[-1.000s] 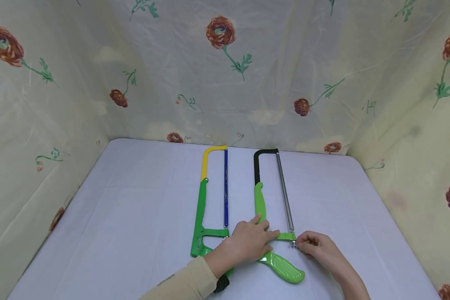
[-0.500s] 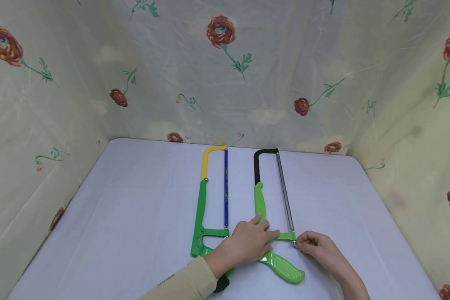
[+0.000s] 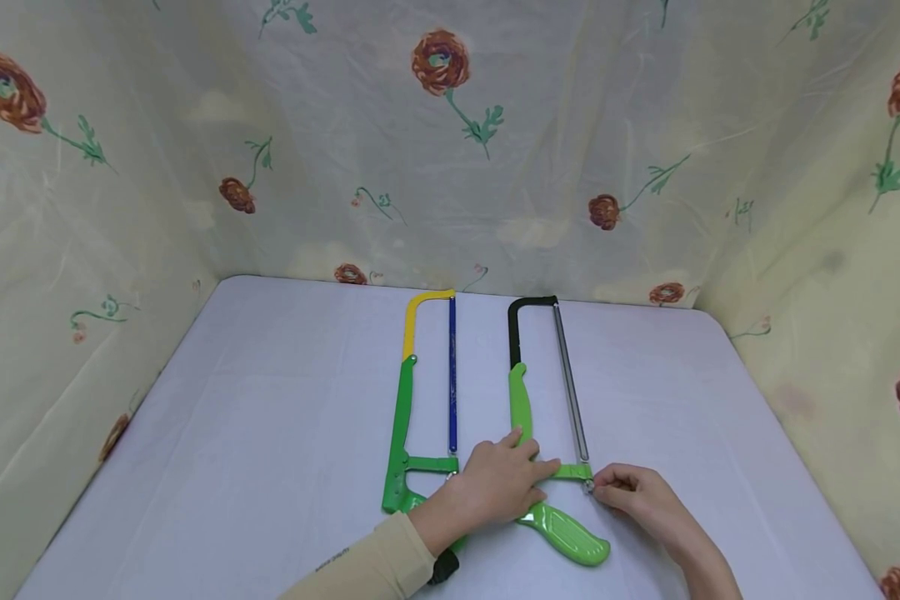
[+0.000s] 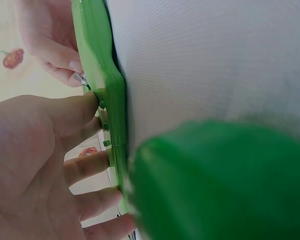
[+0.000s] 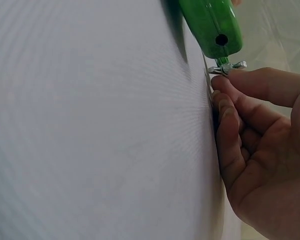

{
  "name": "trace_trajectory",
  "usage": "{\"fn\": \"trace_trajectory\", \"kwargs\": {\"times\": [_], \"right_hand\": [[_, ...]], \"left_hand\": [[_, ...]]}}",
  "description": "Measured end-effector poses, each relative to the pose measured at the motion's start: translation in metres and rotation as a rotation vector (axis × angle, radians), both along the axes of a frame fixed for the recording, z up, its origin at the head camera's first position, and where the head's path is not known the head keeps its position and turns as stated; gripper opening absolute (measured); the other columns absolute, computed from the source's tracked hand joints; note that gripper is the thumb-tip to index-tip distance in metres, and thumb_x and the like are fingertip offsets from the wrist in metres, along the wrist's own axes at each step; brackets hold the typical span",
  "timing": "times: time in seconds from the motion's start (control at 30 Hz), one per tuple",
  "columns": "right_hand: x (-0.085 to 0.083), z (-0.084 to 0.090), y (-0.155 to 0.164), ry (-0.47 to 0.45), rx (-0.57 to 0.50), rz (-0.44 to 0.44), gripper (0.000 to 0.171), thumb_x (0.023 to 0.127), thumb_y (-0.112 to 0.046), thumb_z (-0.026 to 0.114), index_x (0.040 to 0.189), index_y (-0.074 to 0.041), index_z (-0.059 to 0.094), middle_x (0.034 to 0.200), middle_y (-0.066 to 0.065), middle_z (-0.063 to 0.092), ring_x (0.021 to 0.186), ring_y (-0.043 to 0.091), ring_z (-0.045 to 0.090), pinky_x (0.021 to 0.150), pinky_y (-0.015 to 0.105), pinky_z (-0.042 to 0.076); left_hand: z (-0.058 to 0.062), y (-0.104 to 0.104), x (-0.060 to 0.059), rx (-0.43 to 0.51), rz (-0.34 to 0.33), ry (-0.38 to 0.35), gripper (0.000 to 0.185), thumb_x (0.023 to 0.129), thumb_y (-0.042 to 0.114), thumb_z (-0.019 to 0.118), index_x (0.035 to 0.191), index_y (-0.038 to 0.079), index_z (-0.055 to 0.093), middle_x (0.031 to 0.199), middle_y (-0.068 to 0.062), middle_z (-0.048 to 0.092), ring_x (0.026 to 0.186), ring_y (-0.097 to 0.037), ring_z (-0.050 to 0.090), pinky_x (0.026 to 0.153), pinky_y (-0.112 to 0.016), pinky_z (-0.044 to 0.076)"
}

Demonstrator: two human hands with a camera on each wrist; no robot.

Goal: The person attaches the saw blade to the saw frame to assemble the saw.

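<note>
Head view: left hand [image 3: 495, 487] presses flat on the green hacksaw [image 3: 528, 417]; right hand [image 3: 633, 492] fingers seemingly pinch its wing nut [image 5: 229, 66].

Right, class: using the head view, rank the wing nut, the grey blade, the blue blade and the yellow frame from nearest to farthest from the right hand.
1. wing nut, at the right hand fingers
2. grey blade, just beyond
3. blue blade, left
4. yellow frame, far left

The person is wearing a beige long sleeve [image 3: 367, 568] on the left arm, with small dark lettering running along it near the cuff. A black band [image 3: 444, 567] is sitting at that wrist, just behind the left hand [image 3: 495, 487]. The right hand [image 3: 633, 496] and its forearm are showing bare, with no sleeve.
</note>
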State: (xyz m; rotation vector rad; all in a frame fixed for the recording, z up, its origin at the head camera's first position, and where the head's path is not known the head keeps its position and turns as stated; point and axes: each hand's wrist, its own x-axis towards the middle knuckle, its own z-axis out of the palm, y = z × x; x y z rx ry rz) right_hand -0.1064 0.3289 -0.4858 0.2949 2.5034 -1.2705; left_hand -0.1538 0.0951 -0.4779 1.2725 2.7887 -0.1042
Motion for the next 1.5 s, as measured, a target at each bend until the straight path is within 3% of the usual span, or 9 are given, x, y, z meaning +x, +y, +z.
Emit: {"fn": "trace_trajectory", "kwargs": {"times": [0.67, 1.5], "right_hand": [[-0.0008, 0.002, -0.0031, -0.035, 0.036, -0.009, 0.025, 0.092, -0.029, 0.068, 0.1, -0.005, 0.071, 0.085, 0.0, 0.062, 0.079, 0.012, 0.053, 0.068, 0.025, 0.045], [-0.0004, 0.0022, 0.0, -0.006, -0.02, 0.008, 0.026, 0.094, -0.024, 0.065, 0.108, -0.002, 0.069, 0.099, 0.004, 0.067, 0.084, 0.008, 0.057, 0.073, 0.021, 0.052]], "left_hand": [[0.0035, -0.0007, 0.0003, -0.003, 0.003, -0.026, 0.048, 0.101, 0.054, 0.047, 0.148, 0.046, 0.04, 0.139, 0.009, 0.055, 0.142, -0.023, 0.045, 0.085, -0.033, 0.059], [0.0046, -0.0012, 0.0006, 0.0, 0.012, -0.045, 0.049, 0.101, 0.053, 0.047, 0.149, 0.046, 0.039, 0.141, 0.01, 0.054, 0.144, -0.023, 0.043, 0.086, -0.033, 0.059]]}}
